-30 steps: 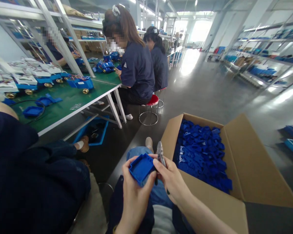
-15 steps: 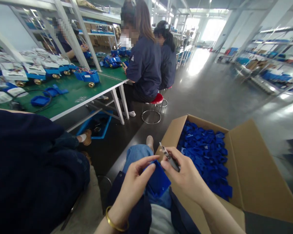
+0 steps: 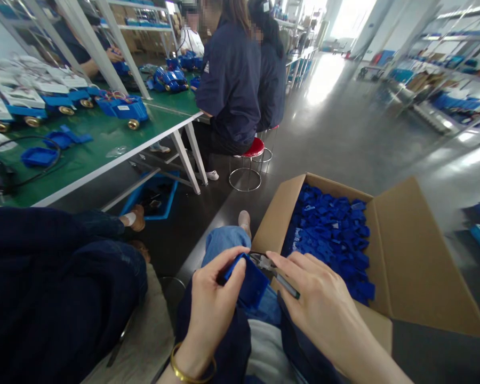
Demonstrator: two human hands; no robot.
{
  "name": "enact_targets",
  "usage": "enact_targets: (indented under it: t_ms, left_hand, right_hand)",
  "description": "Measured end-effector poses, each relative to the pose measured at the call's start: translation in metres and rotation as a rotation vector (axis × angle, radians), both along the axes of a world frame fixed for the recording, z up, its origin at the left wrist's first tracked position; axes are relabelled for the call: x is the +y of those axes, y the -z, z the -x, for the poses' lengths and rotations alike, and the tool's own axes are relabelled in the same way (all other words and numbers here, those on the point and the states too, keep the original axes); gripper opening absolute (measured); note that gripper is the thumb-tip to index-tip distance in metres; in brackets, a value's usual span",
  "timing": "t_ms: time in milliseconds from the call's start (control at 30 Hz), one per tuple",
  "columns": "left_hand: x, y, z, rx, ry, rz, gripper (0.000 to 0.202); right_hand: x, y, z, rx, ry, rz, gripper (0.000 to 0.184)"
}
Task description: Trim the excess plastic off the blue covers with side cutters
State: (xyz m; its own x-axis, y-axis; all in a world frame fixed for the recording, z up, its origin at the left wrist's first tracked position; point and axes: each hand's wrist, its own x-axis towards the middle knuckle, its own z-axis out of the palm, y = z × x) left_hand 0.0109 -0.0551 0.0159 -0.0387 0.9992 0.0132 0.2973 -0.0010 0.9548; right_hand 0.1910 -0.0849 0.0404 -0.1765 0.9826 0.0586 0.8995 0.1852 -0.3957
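My left hand pinches a blue plastic part, box-like with a flat face, above my lap. In my right hand is a pair of small cutting pliers, its handles under my fingers. The metal jaws point left and lie at the upper edge of the blue part; whether they bite on it I cannot make out. Right of my hands stands an open cardboard box holding a heap of blue plastic parts.
A green-topped table at left carries blue and white assemblies. Under it is a blue tray. A seated person is close on my left; another person sits ahead on a red stool.
My right hand has turned the pliers and brought their jaws to the blue part's upper edge. The left hand has tilted the part slightly. The whole view has shifted a little.
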Motion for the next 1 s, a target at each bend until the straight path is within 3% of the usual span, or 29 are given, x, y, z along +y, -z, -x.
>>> enact_targets:
  t_ms: [267, 1000]
  left_hand:
    - [-0.0034, -0.0008, 0.0010, 0.075, -0.008, -0.048, 0.022]
    - [-0.0053, -0.0042, -0.0003, 0.115, -0.036, -0.113, 0.021]
  right_hand:
    - [0.0020, -0.0005, 0.0034, -0.006, -0.033, 0.040, 0.048]
    - [0.0004, 0.0036, 0.0031, -0.030, -0.044, -0.040, 0.046]
